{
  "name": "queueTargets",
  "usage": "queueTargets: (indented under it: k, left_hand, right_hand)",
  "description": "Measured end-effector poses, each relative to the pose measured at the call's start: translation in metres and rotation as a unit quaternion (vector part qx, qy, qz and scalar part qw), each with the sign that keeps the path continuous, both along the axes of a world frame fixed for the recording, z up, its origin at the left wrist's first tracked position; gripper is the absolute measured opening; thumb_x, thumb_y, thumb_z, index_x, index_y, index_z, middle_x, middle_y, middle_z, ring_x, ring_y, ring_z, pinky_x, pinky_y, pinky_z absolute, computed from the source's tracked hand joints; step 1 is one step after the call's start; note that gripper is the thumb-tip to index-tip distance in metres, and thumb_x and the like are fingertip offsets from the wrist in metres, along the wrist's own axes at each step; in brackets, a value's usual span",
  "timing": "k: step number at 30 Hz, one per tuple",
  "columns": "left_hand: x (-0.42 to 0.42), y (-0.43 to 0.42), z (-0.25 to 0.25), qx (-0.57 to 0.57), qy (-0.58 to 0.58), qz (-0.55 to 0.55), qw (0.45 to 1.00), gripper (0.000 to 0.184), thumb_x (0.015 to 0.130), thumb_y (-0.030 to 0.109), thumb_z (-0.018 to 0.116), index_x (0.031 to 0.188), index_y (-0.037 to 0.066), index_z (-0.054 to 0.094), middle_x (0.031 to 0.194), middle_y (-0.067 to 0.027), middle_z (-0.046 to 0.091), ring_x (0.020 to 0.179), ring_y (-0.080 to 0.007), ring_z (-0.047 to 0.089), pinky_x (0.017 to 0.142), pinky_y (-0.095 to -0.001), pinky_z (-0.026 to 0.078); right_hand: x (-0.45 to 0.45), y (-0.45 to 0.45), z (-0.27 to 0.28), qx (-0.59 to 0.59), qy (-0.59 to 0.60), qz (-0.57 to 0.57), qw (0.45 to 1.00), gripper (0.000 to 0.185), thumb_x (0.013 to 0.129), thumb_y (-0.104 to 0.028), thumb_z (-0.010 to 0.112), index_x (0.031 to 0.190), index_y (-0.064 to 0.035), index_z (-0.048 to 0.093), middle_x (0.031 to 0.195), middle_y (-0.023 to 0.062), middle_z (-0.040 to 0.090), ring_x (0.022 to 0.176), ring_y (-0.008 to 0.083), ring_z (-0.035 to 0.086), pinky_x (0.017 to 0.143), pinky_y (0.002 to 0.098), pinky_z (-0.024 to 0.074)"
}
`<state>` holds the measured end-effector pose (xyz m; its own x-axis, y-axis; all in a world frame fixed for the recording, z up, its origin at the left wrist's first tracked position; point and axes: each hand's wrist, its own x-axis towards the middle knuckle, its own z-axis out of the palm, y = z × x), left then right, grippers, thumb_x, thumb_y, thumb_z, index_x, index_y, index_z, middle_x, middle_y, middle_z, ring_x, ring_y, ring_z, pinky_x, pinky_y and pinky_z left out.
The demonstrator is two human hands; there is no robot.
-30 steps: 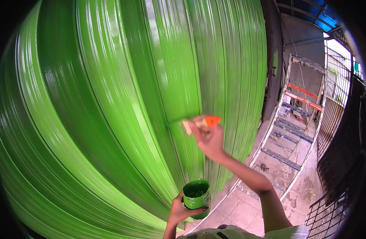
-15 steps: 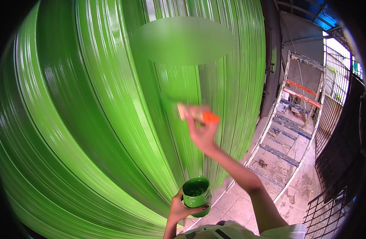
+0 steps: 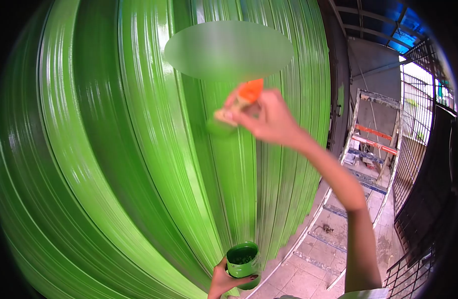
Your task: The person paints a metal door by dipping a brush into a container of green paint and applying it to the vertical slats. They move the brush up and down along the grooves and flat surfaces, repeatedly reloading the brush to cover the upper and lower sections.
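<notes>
From the head view, your right grip point(image 3: 271, 119) pinches the paintbrush point(image 3: 251, 91) between thumb and fingers, at the green ribbed panel point(image 3: 149, 149); blur hides whether the bristles point(image 3: 220, 127) touch it. The brush should be light, rigid in the handle and soft at the tip, so hold it just behind the bristles. Your left grip point(image 3: 224, 280) wraps the paint pot point(image 3: 243, 269), low beside the panel; probably slick, better cupped from underneath. Your right arm point(image 3: 338, 182) reaches up, elbow bent.
</notes>
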<state>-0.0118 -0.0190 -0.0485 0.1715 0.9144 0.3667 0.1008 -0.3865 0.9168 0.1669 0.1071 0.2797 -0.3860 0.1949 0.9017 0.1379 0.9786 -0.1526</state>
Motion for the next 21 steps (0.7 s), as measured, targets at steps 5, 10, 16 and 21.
queueTargets:
  k: [5,10,16,21]
  left_hand:
    - [-0.003,-0.011,0.009,-0.017,-0.020,-0.001,1.000,0.074,0.052,0.019,0.090,0.115,-0.002,0.056,0.105,-0.0098,0.066,0.097,-0.0185,0.062,0.087,-0.0332,0.049]
    - [0.004,-0.003,0.013,-0.001,-0.019,0.004,1.000,0.074,0.053,0.017,0.090,0.115,-0.002,0.056,0.105,-0.0100,0.066,0.097,-0.0181,0.062,0.087,-0.0332,0.050]
    - [0.000,0.003,0.002,-0.059,-0.059,-0.044,0.996,0.078,0.054,0.017,0.089,0.123,0.005,0.053,0.112,-0.0123,0.063,0.104,-0.0238,0.062,0.092,-0.0390,0.049]
    - [-0.004,0.006,0.000,-0.059,-0.041,-0.048,0.996,0.079,0.053,0.016,0.089,0.122,0.004,0.053,0.112,-0.0120,0.063,0.103,-0.0240,0.062,0.091,-0.0382,0.049]
  right_hand:
    - [-0.010,0.006,0.072,0.071,-0.214,-0.120,0.967,0.012,0.085,-0.007,0.063,0.090,0.0025,0.059,0.083,0.0106,0.067,0.078,0.0191,0.069,0.077,0.0324,0.0580]
    - [-0.010,0.020,0.141,0.198,-0.215,-0.177,0.940,0.013,0.083,-0.008,0.065,0.092,0.0009,0.061,0.083,0.0103,0.068,0.072,0.0204,0.068,0.075,0.0336,0.0561]
    - [-0.014,0.007,0.228,0.382,-0.109,-0.195,0.897,0.014,0.081,-0.012,0.068,0.085,-0.0009,0.060,0.067,0.0099,0.061,0.054,0.0194,0.058,0.054,0.0328,0.0455]
    - [-0.003,0.007,0.223,0.468,-0.116,-0.229,0.845,0.015,0.080,-0.014,0.068,0.081,-0.0020,0.059,0.053,0.0109,0.052,0.044,0.0215,0.046,0.048,0.0367,0.0398]
